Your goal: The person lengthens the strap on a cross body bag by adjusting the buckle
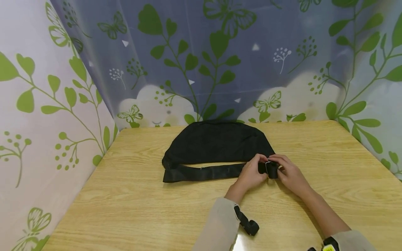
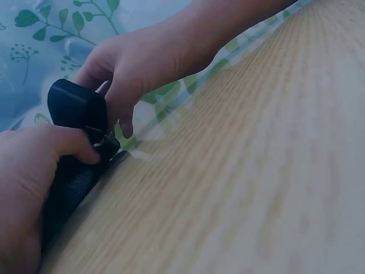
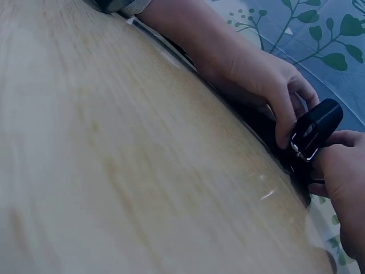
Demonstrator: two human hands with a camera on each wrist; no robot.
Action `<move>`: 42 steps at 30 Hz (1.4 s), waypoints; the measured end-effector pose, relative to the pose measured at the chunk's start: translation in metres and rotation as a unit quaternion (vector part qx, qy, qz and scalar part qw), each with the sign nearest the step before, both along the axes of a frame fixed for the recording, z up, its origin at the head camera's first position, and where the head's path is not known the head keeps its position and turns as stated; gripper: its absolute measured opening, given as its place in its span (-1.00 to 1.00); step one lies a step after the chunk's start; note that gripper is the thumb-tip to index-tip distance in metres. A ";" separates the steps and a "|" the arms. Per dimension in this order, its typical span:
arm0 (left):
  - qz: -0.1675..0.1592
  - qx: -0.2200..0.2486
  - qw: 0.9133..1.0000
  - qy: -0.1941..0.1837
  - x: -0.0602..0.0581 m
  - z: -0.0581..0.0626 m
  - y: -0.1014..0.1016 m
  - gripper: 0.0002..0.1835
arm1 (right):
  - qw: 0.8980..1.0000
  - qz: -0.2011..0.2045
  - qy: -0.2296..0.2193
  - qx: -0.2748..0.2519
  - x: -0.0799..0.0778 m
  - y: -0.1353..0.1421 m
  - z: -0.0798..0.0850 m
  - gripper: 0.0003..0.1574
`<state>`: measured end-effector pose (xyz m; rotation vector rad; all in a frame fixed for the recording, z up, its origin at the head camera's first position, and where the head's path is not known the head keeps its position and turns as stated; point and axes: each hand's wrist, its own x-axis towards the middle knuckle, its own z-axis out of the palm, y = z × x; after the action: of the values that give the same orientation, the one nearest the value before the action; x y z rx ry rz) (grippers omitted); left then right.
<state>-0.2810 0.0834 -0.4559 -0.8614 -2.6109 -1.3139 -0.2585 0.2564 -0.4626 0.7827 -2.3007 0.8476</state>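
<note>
A black half-moon-shaped fabric bag (image 1: 216,141) lies on the table, its wide black strap (image 1: 207,172) stretched along the near side. At the strap's right end, my left hand (image 1: 251,173) pinches the webbing beside a silver metal buckle (image 3: 300,149). From the other side my right hand (image 1: 292,176) pinches the strap by the buckle, fingers and thumb bent around it. A loop of webbing (image 2: 74,103) stands up between the two hands in the left wrist view. My hands partly hide the strap's end and the bag's right corner.
The pale wooden table (image 1: 132,209) extends around the bag. A patterned cloth with green leaves and butterflies (image 1: 194,69) hangs right behind the table and along its sides. A black band (image 1: 249,225) dangles from the left sleeve.
</note>
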 end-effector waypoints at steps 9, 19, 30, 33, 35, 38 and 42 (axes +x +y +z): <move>-0.029 -0.104 0.989 0.098 0.000 -0.002 -0.001 -0.30 | 1.000 0.002 0.006 -0.008 0.000 -0.001 0.001 -0.49; 0.021 -0.171 0.975 0.144 0.003 -0.002 0.004 -0.36 | 0.999 -0.036 0.004 -0.021 0.000 -0.002 -0.001 -0.61; 0.054 -0.177 0.968 0.170 0.005 -0.003 0.006 -0.41 | 0.997 -0.061 -0.008 -0.037 0.000 -0.005 -0.001 -0.65; 0.060 -0.181 0.966 0.172 0.004 -0.004 0.007 -0.41 | 0.997 -0.067 -0.015 -0.044 -0.001 -0.006 -0.001 -0.67; 0.065 -0.186 0.965 0.174 0.004 -0.004 0.007 -0.41 | 0.996 -0.071 -0.019 -0.048 -0.001 -0.007 0.000 -0.69; 0.073 -0.192 0.964 0.169 0.004 -0.003 0.008 -0.42 | 0.995 -0.079 -0.022 -0.053 -0.001 -0.009 0.001 -0.71; 0.079 -0.191 0.966 0.157 0.004 -0.002 0.009 -0.43 | 0.995 -0.087 -0.021 -0.052 -0.002 -0.011 0.002 -0.74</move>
<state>-0.2769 0.0922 -0.4579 -0.8061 -2.6384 -0.5832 -0.2603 0.2458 -0.4607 0.5146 -2.3016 0.9039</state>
